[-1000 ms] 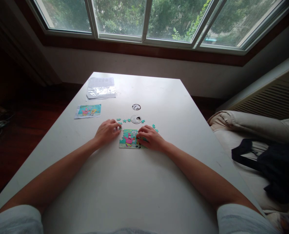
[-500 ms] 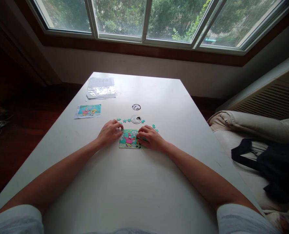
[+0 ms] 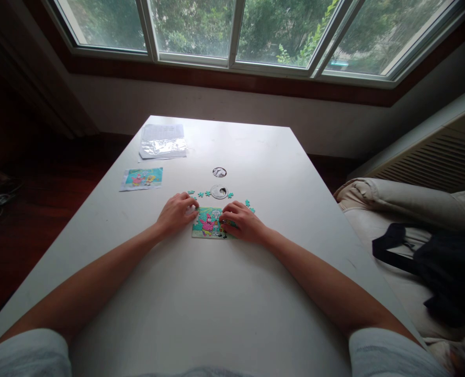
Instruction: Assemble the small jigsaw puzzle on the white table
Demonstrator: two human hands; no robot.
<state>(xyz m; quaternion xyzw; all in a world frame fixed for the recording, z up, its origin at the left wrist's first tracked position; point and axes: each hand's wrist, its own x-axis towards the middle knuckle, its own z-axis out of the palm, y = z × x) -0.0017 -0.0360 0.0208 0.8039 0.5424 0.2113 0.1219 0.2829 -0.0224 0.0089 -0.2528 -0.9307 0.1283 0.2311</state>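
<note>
A small jigsaw puzzle (image 3: pixel 207 225) with a pink starfish and other cartoon figures lies flat on the white table. Curled at its upper left corner is my left hand (image 3: pixel 176 213), thumb and forefinger closed on the edge. My right hand (image 3: pixel 242 222) rests over the right part of the puzzle, its fingers bent and bunched together. Whatever lies under those fingertips is hidden. Beyond the puzzle are several loose green puzzle pieces: one piece (image 3: pixel 201 195) in a row at the left, another piece (image 3: pixel 230 195) beside the table's round fitting, and more pieces (image 3: pixel 248 203) past my right hand.
On the left of the table (image 3: pixel 169 314) lies a picture sheet (image 3: pixel 142 179) with the same cartoon scene. Behind it is a clear plastic bag with paper (image 3: pixel 163 141). Two round fittings, a nearer ring (image 3: pixel 216 192) and a farther hole (image 3: pixel 219 172), are set in the tabletop.
</note>
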